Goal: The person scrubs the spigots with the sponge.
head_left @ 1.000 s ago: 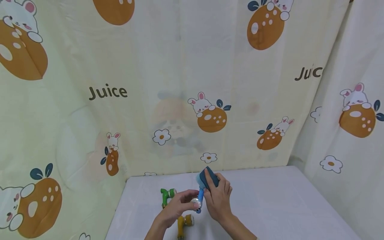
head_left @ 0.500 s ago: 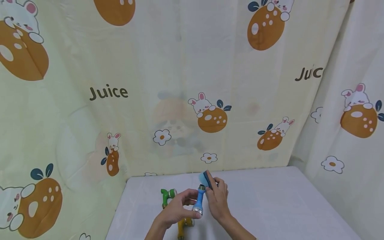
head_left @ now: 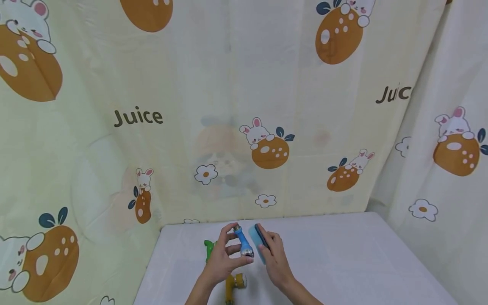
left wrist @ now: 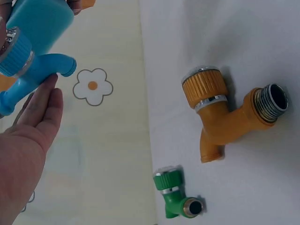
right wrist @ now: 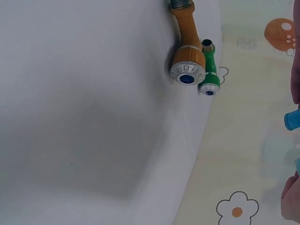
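My left hand (head_left: 222, 259) holds a blue tap (head_left: 244, 244) over the table, thumb at its silvery knob end and a fingertip at the threaded end. In the left wrist view, the blue tap (left wrist: 40, 72) shows its ribbed handle and curved spout, with fingers under the spout. Just right of it my right hand (head_left: 276, 259) grips a sponge (head_left: 256, 237), light blue with a dark backing; its pale face is turned to the tap. The right wrist view catches only bits of the hands at its right edge.
An orange-yellow tap (left wrist: 220, 122) lies on the white table (head_left: 343, 262) below my left hand. Farther back lies a green tap (left wrist: 174, 194), partly hidden by that hand in the head view. A patterned curtain (head_left: 228, 106) hangs behind the table.
The blue tap has turned in my left hand, its threaded end swinging left. The sponge has come off that end and down alongside the tap, its pale face turned left.
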Motion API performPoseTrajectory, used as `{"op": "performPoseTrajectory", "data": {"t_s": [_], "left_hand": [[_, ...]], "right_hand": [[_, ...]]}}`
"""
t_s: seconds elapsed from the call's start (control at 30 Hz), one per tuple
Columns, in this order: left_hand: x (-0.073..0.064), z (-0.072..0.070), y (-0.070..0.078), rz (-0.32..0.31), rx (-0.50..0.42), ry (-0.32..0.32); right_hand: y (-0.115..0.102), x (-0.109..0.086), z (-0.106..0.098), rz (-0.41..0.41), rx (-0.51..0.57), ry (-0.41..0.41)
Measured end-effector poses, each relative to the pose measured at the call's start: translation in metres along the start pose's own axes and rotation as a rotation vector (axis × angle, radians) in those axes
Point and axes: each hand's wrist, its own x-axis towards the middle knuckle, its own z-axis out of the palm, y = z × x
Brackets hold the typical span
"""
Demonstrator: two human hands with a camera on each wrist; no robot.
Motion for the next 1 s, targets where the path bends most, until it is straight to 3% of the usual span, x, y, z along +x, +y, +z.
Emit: {"op": "performPoseTrajectory", "data": {"t_s": [0.17, 0.4, 0.73, 1.0], "left_hand": [[0.001, -0.001, -0.004, 0.069, 0.070, 0.064], [-0.001, -0.001, -0.004, 0.154, 0.194, 0.055], [-0.001, 0.003, 0.002, 0.174, 0.260, 0.026], [-0.001, 0.005, 0.001, 0.178, 0.240, -0.002]], "right_hand": [[-0.005, -0.004, 0.003, -0.048, 0.017, -0.018], [-0.013, -0.008, 0.007, -0.076, 0.003, -0.059], [-0.014, -0.007, 0.007, -0.114, -0.023, -0.063], [-0.014, -0.003, 0.005, -0.027, -0.008, -0.113]]}}
